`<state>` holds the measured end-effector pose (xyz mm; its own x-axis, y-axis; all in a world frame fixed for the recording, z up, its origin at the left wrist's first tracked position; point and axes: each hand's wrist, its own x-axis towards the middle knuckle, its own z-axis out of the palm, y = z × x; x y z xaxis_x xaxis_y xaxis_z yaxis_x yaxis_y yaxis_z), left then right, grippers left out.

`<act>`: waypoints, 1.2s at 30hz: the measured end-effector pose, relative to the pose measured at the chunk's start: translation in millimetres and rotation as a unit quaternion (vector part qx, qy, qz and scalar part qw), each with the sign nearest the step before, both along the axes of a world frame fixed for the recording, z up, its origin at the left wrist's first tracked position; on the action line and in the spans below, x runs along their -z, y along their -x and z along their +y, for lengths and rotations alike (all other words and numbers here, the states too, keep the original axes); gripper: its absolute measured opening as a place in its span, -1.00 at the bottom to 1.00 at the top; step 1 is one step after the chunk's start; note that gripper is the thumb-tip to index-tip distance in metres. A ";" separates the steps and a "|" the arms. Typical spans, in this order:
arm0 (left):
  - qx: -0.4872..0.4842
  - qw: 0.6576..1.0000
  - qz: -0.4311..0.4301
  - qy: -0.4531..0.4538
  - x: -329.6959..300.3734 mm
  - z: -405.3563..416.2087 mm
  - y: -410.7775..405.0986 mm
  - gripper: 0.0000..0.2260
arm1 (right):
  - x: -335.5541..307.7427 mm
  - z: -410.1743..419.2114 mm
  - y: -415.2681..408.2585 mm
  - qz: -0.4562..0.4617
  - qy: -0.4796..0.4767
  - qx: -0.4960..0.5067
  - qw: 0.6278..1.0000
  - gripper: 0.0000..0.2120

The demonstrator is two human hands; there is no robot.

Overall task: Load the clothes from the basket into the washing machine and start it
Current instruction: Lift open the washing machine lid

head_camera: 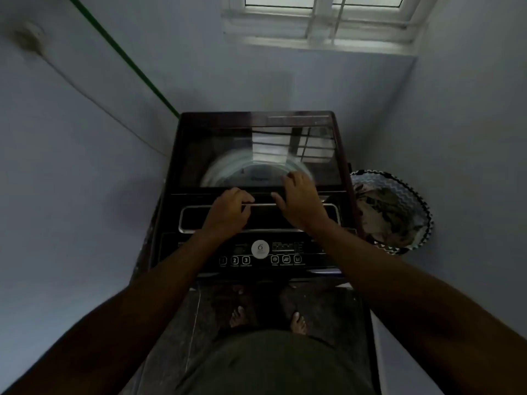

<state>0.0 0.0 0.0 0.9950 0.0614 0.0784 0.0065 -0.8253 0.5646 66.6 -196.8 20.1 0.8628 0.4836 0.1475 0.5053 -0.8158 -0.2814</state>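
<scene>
A narrow, dim corner is closed in by pale blue-grey walls (85,172) on the left, back and right, lit only by daylight from a white-framed window (322,21) high in the back wall. A green pipe (125,57) runs slantwise down the left wall, with a thin white cable (94,102) leading from a round fitting (28,38) below it. The floor (182,332) is dark speckled stone
</scene>
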 end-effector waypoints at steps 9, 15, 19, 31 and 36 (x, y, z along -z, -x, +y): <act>0.040 0.993 0.075 -0.082 11.3 -2.1 11.5 -0.50 | 27.1 2.2 23.3 0.081 0.090 -0.036 0.992 -0.27; 0.020 0.995 0.095 -0.008 11.2 -0.2 9.4 -0.48 | 33.6 2.1 20.5 0.124 0.082 -0.024 0.989 -0.36; 0.022 0.995 0.092 0.002 13.0 0.8 11.1 -0.48 | 35.7 2.6 19.0 0.148 0.066 -0.009 0.987 -0.37; 0.075 0.987 0.139 -0.043 15.9 4.5 12.7 -0.10 | 25.2 8.5 18.0 0.196 0.091 0.000 0.976 -0.30; 0.101 0.977 0.146 -0.119 6.0 4.1 8.6 -0.01 | 12.2 13.7 18.2 0.222 0.127 -0.019 0.967 -0.03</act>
<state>-8.6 4.1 -6.0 0.9672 -0.1236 -0.2221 -0.0378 -0.9340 0.3552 48.4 -183.1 7.9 0.7953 0.4874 -0.3605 0.4113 -0.8707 -0.2697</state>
